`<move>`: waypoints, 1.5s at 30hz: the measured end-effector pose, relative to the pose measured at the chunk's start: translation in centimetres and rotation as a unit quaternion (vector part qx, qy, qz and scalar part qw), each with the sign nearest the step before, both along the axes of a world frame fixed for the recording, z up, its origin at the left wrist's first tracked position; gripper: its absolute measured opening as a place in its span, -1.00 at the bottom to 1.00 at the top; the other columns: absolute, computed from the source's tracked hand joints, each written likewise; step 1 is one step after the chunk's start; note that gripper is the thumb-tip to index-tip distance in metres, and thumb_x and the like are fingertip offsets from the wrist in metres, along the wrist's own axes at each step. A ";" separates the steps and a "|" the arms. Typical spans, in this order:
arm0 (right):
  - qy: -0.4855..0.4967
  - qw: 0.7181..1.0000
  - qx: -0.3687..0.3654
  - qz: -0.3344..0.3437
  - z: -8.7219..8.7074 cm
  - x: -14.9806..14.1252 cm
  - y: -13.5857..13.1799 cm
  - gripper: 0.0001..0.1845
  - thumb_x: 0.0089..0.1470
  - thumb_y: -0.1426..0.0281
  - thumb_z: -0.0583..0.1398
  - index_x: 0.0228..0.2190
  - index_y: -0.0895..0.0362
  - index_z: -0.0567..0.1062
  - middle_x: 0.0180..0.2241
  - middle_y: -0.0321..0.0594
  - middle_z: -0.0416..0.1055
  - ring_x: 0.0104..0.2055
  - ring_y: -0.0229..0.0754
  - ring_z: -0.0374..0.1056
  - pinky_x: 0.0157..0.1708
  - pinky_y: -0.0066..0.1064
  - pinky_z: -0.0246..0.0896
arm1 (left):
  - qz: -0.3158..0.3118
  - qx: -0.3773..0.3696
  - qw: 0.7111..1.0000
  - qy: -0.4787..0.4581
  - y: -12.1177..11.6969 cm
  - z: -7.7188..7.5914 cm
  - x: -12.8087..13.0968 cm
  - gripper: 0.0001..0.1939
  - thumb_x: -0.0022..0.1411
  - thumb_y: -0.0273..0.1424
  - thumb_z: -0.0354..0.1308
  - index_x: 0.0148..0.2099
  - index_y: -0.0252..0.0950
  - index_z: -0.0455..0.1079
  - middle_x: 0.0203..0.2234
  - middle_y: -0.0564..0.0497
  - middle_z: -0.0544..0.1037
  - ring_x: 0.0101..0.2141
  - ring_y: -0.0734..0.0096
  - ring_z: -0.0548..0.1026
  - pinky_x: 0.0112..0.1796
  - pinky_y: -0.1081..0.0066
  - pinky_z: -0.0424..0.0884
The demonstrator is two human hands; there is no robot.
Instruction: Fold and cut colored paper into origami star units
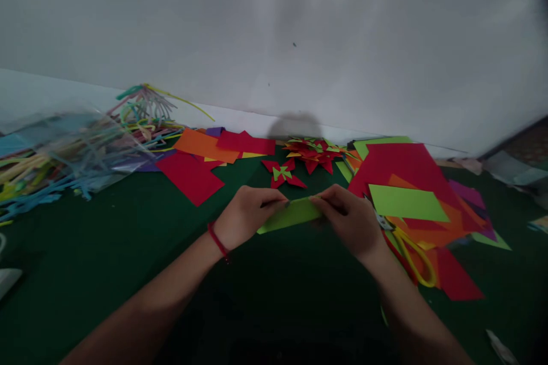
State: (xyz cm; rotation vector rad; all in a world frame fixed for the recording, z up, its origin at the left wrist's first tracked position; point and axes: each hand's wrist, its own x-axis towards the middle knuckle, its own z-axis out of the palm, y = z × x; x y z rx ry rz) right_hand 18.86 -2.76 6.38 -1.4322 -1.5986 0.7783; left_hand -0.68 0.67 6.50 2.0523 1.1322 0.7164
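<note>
The left hand (pixel 246 217) pinches the upper edge of a light green paper strip (pixel 295 215) near its left part, and the right hand (pixel 351 219) pinches the strip's right end, so it spans the space between them above the dark green table (pixel 107 256). Just beyond the hands lies a red and green folded paper star (pixel 282 173). Right of the right hand, yellow-handled scissors (pixel 417 256) lie among coloured paper sheets (pixel 396 162). Well left of the left hand is a clear plastic bag (pixel 94 148).

Lime-green strip (pixel 293 215), dark green tabletop (pixel 120 251), yellow-handled scissors (pixel 413 254)
</note>
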 end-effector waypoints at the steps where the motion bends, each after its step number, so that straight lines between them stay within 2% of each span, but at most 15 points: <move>1: -0.017 1.000 0.012 -0.003 0.0 0.0 -0.1 -0.83 0.02 0.27 0.13 -0.53 0.06 0.37 -0.68 -0.38 0.43 -0.65 -0.26 0.37 -0.61 -0.50 0.25 | -0.009 -0.016 1.000 -0.009 0.0 -0.1 0.0 -0.75 0.14 -0.30 -0.01 -0.36 -0.24 0.49 -0.59 0.10 0.49 -0.56 0.52 0.37 -0.56 0.57 0.19; 4: -0.049 0.998 0.030 -0.013 0.1 0.1 -0.2 -0.84 0.04 0.28 0.12 -0.51 0.06 0.39 -0.70 -0.39 0.41 -0.65 -0.28 0.37 -0.61 -0.51 0.24 | -0.039 -0.061 0.997 -0.022 0.1 0.0 -0.2 -0.77 0.11 -0.27 0.03 -0.32 -0.23 0.48 -0.52 0.10 0.51 -0.52 0.51 0.38 -0.56 0.58 0.20; 8: -0.023 0.999 0.024 -0.017 0.3 0.2 -0.1 -0.82 0.02 0.25 0.13 -0.52 0.07 0.38 -0.69 -0.37 0.40 -0.67 -0.28 0.35 -0.65 -0.52 0.23 | -0.029 -0.066 0.997 0.001 0.2 0.5 -0.5 -0.75 0.11 -0.25 0.02 -0.38 -0.26 0.47 -0.61 0.12 0.44 -0.57 0.54 0.33 -0.60 0.60 0.15; 12: 0.080 0.994 -0.047 0.061 0.5 0.2 -0.1 -0.79 -0.01 0.20 0.14 -0.44 0.10 0.35 -0.61 -0.34 0.41 -0.63 -0.26 0.37 -0.62 -0.49 0.30 | -0.017 -0.049 0.999 -0.009 -0.1 0.8 -0.5 -0.74 0.12 -0.26 0.01 -0.41 -0.27 0.47 -0.65 0.12 0.40 -0.60 0.56 0.30 -0.60 0.60 0.13; 15: 0.106 0.984 -0.092 0.108 0.5 0.2 0.0 -0.76 -0.02 0.19 0.14 -0.49 0.12 0.33 -0.61 -0.32 0.41 -0.64 -0.26 0.37 -0.64 -0.47 0.31 | -0.022 -0.062 0.997 -0.026 -0.2 0.7 -0.4 -0.74 0.12 -0.26 0.02 -0.40 -0.27 0.47 -0.64 0.11 0.42 -0.59 0.55 0.32 -0.60 0.59 0.14; 20: 0.123 0.987 -0.079 0.069 0.2 0.8 0.3 -0.75 -0.05 0.21 0.18 -0.56 0.13 0.34 -0.65 -0.32 0.41 -0.68 -0.26 0.36 -0.69 -0.47 0.30 | -0.037 -0.146 0.987 -0.054 0.4 0.6 -0.7 -0.83 0.05 -0.30 0.10 -0.39 -0.25 0.47 -0.58 0.09 0.50 -0.55 0.51 0.41 -0.59 0.59 0.23; 25: 0.140 0.989 -0.043 0.032 0.7 2.0 0.7 -0.74 -0.07 0.21 0.21 -0.56 0.14 0.35 -0.65 -0.28 0.44 -0.66 -0.22 0.39 -0.66 -0.44 0.34 | -0.031 -0.241 0.960 -0.138 1.3 0.6 -1.4 -0.90 0.01 -0.36 0.17 -0.41 -0.25 0.47 -0.51 0.00 0.57 -0.46 0.39 0.52 -0.41 0.45 0.42; 29: 0.124 0.991 -0.037 0.032 1.0 2.3 0.7 -0.76 -0.03 0.22 0.18 -0.49 0.17 0.39 -0.63 -0.25 0.45 -0.62 -0.20 0.42 -0.63 -0.44 0.37 | 0.015 -0.218 0.961 -0.169 1.4 0.6 -1.4 -0.92 -0.01 -0.37 0.19 -0.45 -0.26 0.46 -0.55 -0.02 0.57 -0.49 0.37 0.53 -0.42 0.41 0.44; 33: 0.120 0.992 -0.036 0.033 0.9 2.6 0.6 -0.76 -0.03 0.21 0.18 -0.48 0.16 0.40 -0.63 -0.24 0.45 -0.59 -0.17 0.44 -0.60 -0.43 0.40 | 0.011 -0.198 0.970 -0.141 1.3 1.0 -1.6 -0.90 0.01 -0.36 0.17 -0.41 -0.26 0.48 -0.53 -0.02 0.57 -0.46 0.35 0.53 -0.38 0.39 0.45; 38: 0.145 0.988 -0.053 0.020 1.3 3.0 0.6 -0.75 -0.07 0.20 0.21 -0.47 0.14 0.40 -0.61 -0.23 0.46 -0.58 -0.12 0.45 -0.59 -0.37 0.42 | -0.018 -0.099 0.984 -0.145 0.7 1.6 -1.7 -0.70 -0.03 -0.38 0.23 -0.16 -0.22 0.41 -0.21 0.01 0.52 -0.24 0.34 0.49 -0.19 0.41 0.40; 41: 0.157 0.986 -0.057 0.010 1.5 3.0 0.7 -0.76 -0.08 0.21 0.23 -0.47 0.13 0.39 -0.62 -0.25 0.46 -0.56 -0.09 0.46 -0.56 -0.36 0.43 | 0.015 -0.056 0.985 -0.163 0.3 1.4 -1.4 -0.77 0.03 -0.34 0.19 -0.22 -0.27 0.38 -0.24 -0.02 0.52 -0.27 0.35 0.49 -0.23 0.40 0.42; 45: 0.169 0.984 -0.048 0.007 1.4 3.0 0.6 -0.78 -0.07 0.22 0.22 -0.44 0.11 0.39 -0.59 -0.24 0.48 -0.51 -0.07 0.47 -0.51 -0.34 0.45 | 0.060 -0.043 0.987 -0.143 0.2 1.3 -1.1 -0.83 0.08 -0.30 0.13 -0.33 -0.30 0.38 -0.35 -0.03 0.53 -0.35 0.37 0.50 -0.32 0.43 0.43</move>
